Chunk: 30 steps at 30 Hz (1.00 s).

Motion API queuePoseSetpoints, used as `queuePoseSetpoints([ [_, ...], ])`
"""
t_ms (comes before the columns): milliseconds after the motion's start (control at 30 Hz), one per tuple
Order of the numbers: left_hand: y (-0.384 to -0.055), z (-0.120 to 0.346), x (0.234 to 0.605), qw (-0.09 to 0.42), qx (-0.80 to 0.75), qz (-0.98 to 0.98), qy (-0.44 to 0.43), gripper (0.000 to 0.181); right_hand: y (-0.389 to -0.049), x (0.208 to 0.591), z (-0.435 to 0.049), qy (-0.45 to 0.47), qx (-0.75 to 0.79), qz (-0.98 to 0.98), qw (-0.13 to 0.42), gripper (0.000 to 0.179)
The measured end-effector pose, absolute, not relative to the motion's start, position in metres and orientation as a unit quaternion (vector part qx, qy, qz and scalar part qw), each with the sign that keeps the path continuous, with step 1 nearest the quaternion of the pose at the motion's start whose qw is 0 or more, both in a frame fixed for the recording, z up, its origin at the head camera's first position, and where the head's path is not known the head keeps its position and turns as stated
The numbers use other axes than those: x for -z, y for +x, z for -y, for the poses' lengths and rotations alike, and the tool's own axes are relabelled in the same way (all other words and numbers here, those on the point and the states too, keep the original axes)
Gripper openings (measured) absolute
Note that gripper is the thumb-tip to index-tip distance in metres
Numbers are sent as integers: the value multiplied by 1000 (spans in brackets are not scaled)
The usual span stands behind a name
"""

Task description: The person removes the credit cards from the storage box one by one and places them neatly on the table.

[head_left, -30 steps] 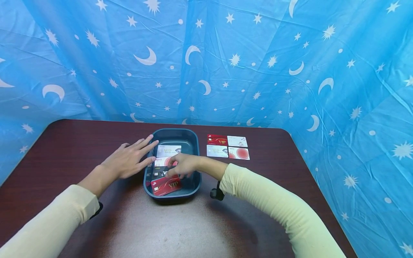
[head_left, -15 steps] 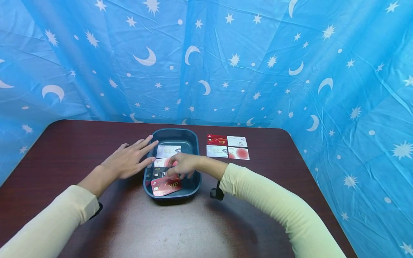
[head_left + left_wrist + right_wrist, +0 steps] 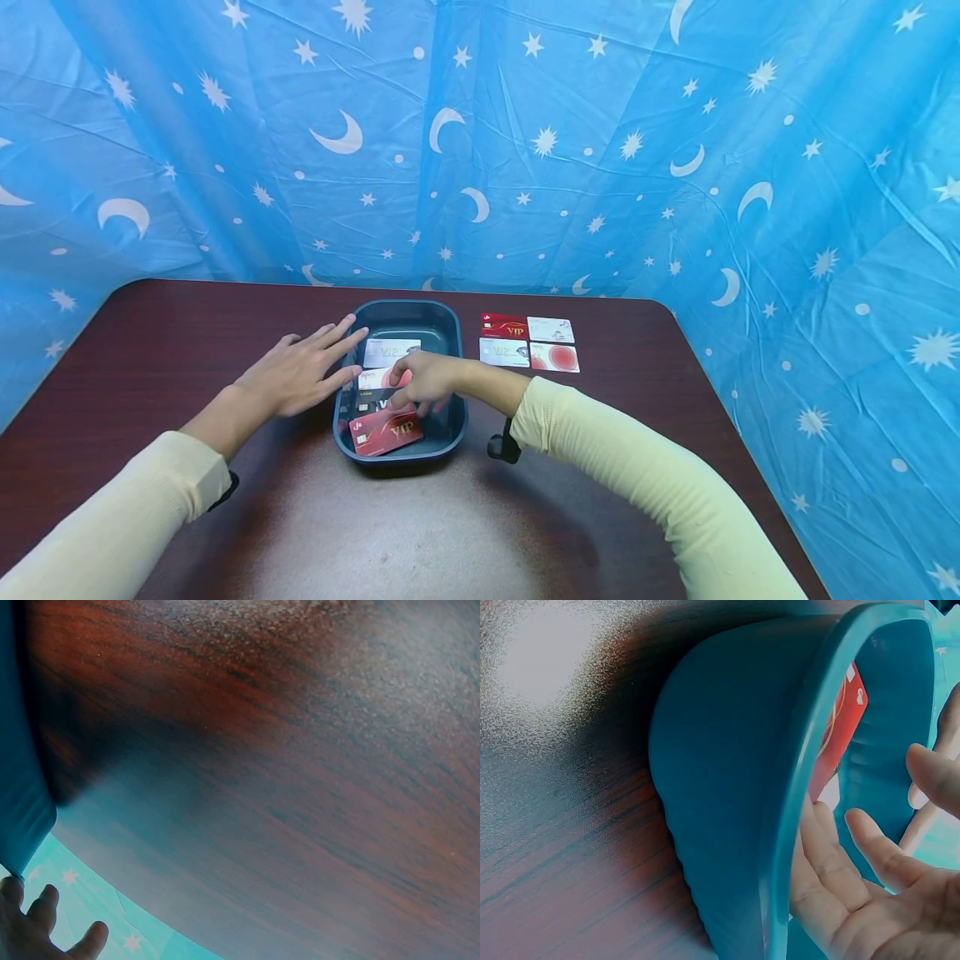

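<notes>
A dark blue-green plastic bin (image 3: 442,446) holds several cards in a column. From back to front they are a white VIP card (image 3: 382,353), a white card with a pink-red circle (image 3: 372,378), a black card (image 3: 364,403) and a tilted red VIP card (image 3: 384,433). The left hand (image 3: 296,375) lies at the bin's left rim, fingers spread and straight. Reaching over the right rim, the right hand (image 3: 429,379) has its fingers down among the circle, black and red cards. In the right wrist view its thumb and fingers stand apart, fingertips close to the red card (image 3: 845,724).
Right of the bin lie a red VIP card (image 3: 504,326), a white card (image 3: 551,330), a silver-white VIP card (image 3: 504,352) and a red-circle card (image 3: 554,357) in a two-by-two block. A blue star-and-moon curtain (image 3: 480,167) encloses the dark wooden table (image 3: 360,533).
The right hand has stayed over the cards with only slight finger movement. The front red card and the black card have tilted or shifted slightly. The left hand has not moved.
</notes>
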State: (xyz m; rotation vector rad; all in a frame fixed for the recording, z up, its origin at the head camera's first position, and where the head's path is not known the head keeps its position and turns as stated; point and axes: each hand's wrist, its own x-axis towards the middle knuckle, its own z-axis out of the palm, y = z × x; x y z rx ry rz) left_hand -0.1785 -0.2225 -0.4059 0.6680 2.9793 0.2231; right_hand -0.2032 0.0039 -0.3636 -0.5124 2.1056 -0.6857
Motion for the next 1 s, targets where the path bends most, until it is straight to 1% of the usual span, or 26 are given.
queuePoseSetpoints([
  [300, -178, 223, 406, 39, -75, -972, 219, 69, -201, 360, 0, -214, 250, -856, 398, 39],
  [500, -178, 223, 405, 35, -79, -972, 219, 70, -197, 361, 4, -245, 257, -860, 365, 36],
  [633, -177, 223, 406, 34, -80, -972, 219, 71, -195, 362, 6, -255, 263, -861, 353, 35],
  [733, -177, 224, 407, 32, -80, -972, 219, 71, -194, 362, 5, -257, 269, -858, 353, 35],
  [1000, -178, 223, 407, 30, -75, -972, 219, 70, -199, 359, 1, -259, 286, -843, 376, 26],
])
